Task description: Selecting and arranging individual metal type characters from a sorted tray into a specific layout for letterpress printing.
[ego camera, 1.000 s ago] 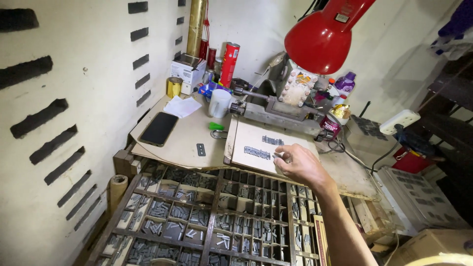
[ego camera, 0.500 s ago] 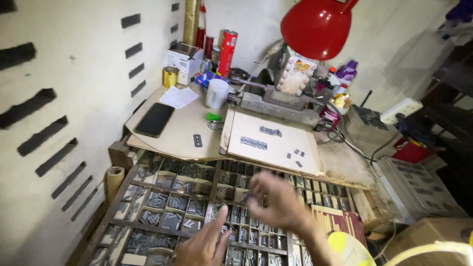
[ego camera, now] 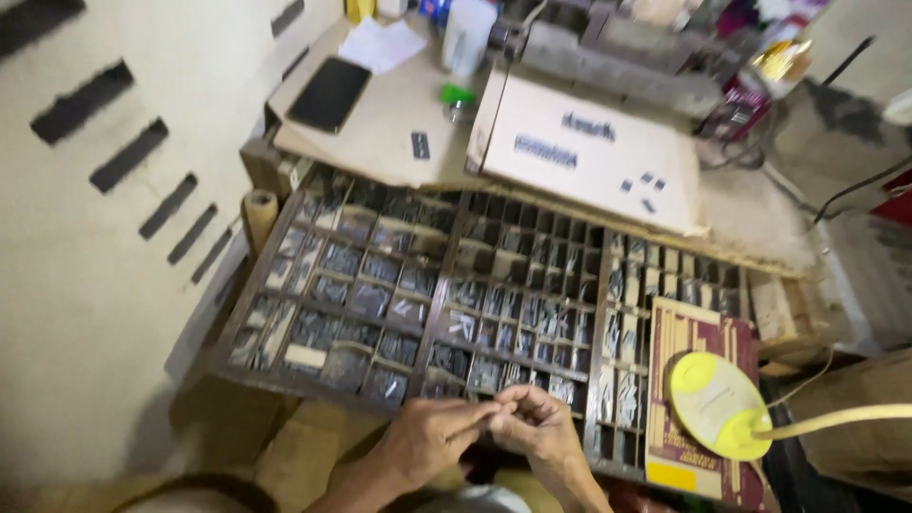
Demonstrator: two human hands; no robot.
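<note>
Looking down at a big dark wooden type case split into lots of little compartments, most of them holding grey metal type pieces. It's my landmark for everything else.

Right behind the case lies a tan cardboard sheet as a work surface, and propped on that, behind the case's middle, is a pale rectangular board with two short rows of dark type and a few loose pieces on it. Behind the case's left end there's a black flat phone lying face up, with a white translucent plastic cup just right of it.

On the case's right end sits a maroon and cream printed booklet, and a yellow-green round lamp base rests on top of that.

At the case's near edge, both hands meet. The left hand and right hand have their fingertips pinched together around a thin dark sliver, probably a piece of type, though it's blurry so I can't be sure what it is. Both hands are touching each other, hovering just above the case's front rail.
</note>
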